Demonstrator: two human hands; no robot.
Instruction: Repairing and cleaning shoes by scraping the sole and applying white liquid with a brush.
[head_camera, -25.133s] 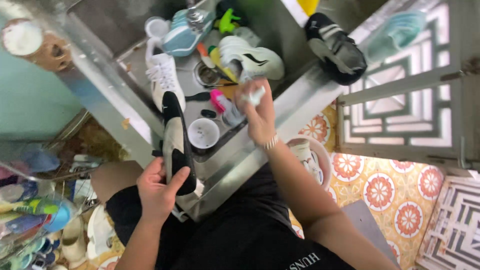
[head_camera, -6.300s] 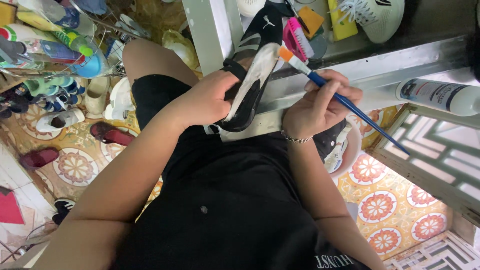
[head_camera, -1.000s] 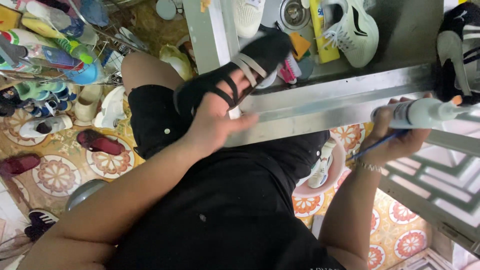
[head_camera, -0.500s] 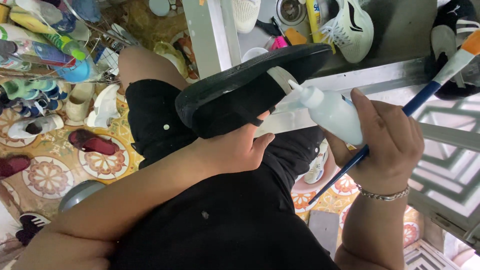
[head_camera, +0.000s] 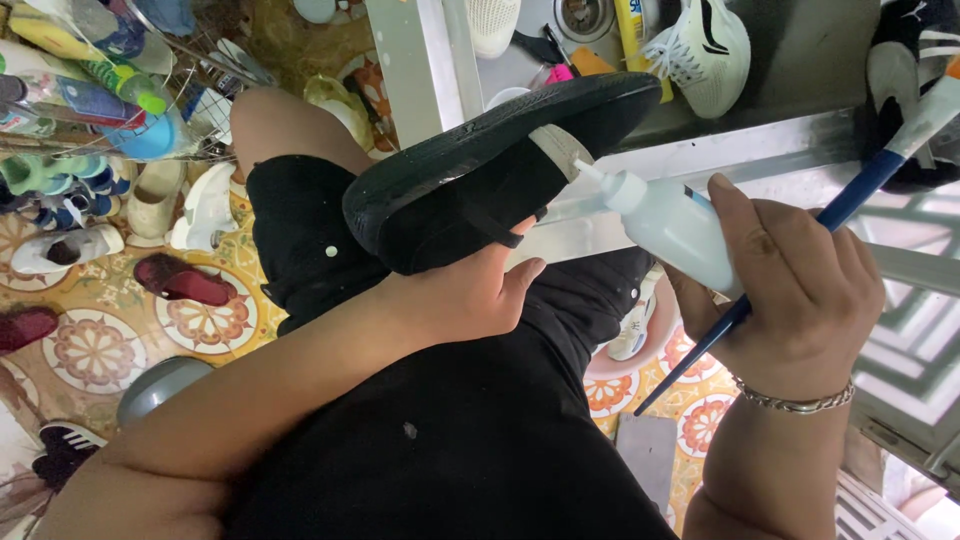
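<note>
My left hand (head_camera: 462, 296) grips a black sandal (head_camera: 480, 170) from below, tilted on its side with the dark sole facing up. My right hand (head_camera: 795, 280) holds a white squeeze bottle (head_camera: 668, 222) whose nozzle tip touches the sandal near its pale inner edge. The same hand also clamps a blue-handled paintbrush (head_camera: 810, 235), its bristle end pointing up to the right. Both hands are above my lap in black clothes.
A metal sink (head_camera: 790, 70) lies beyond the sandal, with a white sneaker (head_camera: 705, 50) and a black shoe (head_camera: 910, 60) in it. Several shoes and bottles (head_camera: 90, 90) crowd the patterned tile floor at left. A white metal grille (head_camera: 915, 340) stands at right.
One second ago my right hand was fetching the bottle at the right; it has brought the bottle to the sandal. My left hand has turned the sandal sole-up.
</note>
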